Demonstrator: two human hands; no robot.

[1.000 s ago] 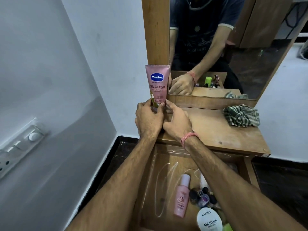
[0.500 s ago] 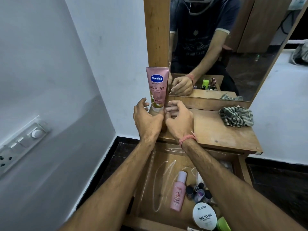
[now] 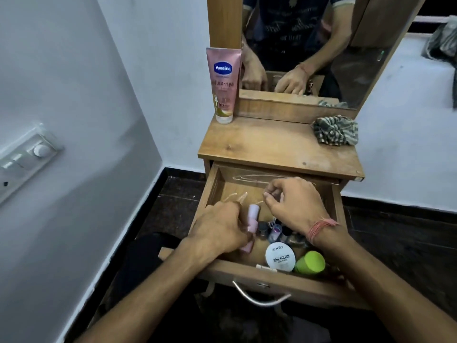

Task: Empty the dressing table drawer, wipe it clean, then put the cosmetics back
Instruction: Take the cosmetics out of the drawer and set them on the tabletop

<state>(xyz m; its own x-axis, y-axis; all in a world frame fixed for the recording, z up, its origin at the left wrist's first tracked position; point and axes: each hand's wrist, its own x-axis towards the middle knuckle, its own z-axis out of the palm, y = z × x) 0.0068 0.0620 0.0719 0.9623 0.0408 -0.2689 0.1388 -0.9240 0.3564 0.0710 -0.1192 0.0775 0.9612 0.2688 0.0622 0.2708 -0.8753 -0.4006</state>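
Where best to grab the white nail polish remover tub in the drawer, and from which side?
Take the nail polish remover tub by its round rim, from above, fingers spanning the lid. It lies flat, lid up, near the drawer front wall, with the green cap close on its right and small bottles behind, so side access looks tight.

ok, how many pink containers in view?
2. The Vaseline tube stands upright on the tabletop's back left corner; a pink bottle lies in the drawer beside the left hand. Others may be hidden.
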